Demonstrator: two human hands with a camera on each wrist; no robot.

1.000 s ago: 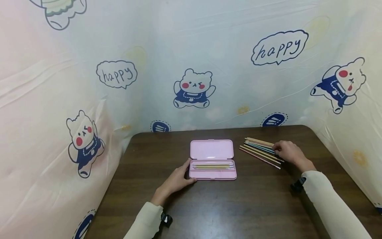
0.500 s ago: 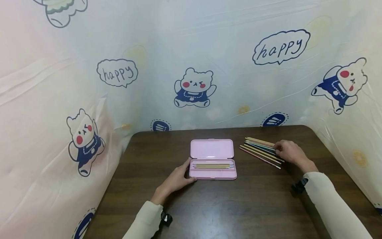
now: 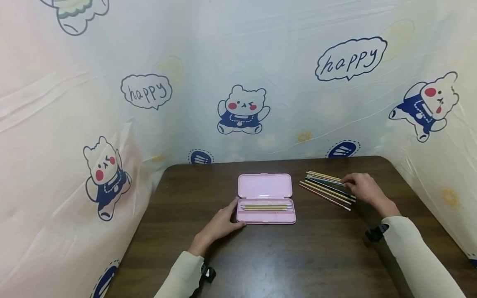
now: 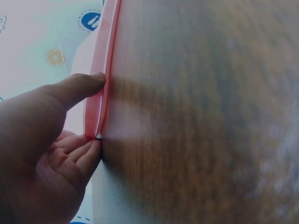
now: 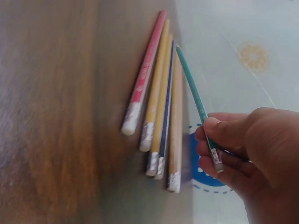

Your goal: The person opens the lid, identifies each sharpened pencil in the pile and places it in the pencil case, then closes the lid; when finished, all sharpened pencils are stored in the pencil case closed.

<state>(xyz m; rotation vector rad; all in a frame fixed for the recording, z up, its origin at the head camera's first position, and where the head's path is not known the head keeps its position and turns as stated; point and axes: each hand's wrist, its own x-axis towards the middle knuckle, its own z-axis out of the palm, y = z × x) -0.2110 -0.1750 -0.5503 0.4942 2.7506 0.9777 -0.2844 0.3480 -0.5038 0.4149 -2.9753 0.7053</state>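
A pink pencil case (image 3: 264, 186) lies with its lid back on the table, and several yellowish pencils (image 3: 264, 207) rest in its long compartment. My left hand (image 3: 220, 225) holds the case at its left end, the thumb on the front side and the other fingers round the corner. At the right, my right hand (image 3: 367, 190) pinches a green pencil (image 5: 192, 84) near its eraser end, with the thumb on top. Beside it several loose pencils (image 3: 324, 190) lie fanned out: a red pencil (image 5: 148, 65), a dark blue one and yellowish ones, all with white erasers.
The dark wooden table (image 3: 275, 260) ends at the back and sides against a pale cloth (image 3: 186, 116) printed with cartoon bears. The loose pencils lie just right of the case, near the table's far right part.
My right hand has shifted slightly to the right, and the green pencil now tilts up off the loose pencils in its grip. The left hand and the case have stayed put.
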